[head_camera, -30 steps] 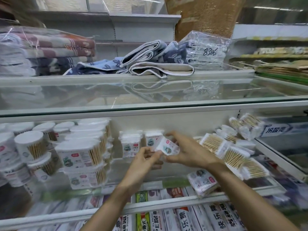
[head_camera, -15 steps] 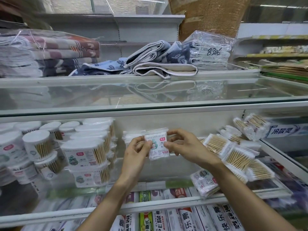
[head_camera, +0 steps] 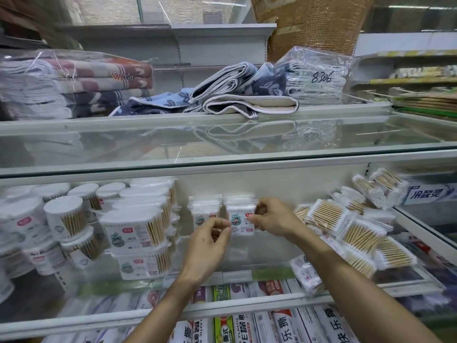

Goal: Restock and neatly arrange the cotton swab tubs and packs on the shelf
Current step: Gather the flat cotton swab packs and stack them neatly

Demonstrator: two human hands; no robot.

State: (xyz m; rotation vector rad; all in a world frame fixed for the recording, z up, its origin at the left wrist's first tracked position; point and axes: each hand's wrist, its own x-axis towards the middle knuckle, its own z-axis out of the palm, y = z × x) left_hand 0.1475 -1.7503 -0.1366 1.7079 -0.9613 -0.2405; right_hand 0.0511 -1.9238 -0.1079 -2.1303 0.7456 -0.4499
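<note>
A small white cotton swab pack [head_camera: 240, 220] stands upright at the front of a short row against the shelf's back wall, next to a second row of packs [head_camera: 204, 214]. My right hand [head_camera: 273, 217] pinches the pack's right edge. My left hand [head_camera: 210, 241] has curled fingers at the pack's lower left corner; whether it grips the pack is unclear. Oval swab tubs [head_camera: 134, 233] are stacked to the left, and round tubs [head_camera: 65, 219] stand further left. Flat packs of wooden swabs [head_camera: 356, 231] lie piled on the right.
One loose pack [head_camera: 305, 273] leans at the shelf's front rail [head_camera: 247, 305]. A glass shelf [head_camera: 222, 142] above carries folded towels [head_camera: 242, 95] and bagged cloths. Boxed goods [head_camera: 247, 325] fill the shelf below. A glass divider [head_camera: 425, 231] bounds the right side.
The pack went from tilted in both hands to upright, then back and right into the row by the wall. My left hand has slipped down to its lower corner.
</note>
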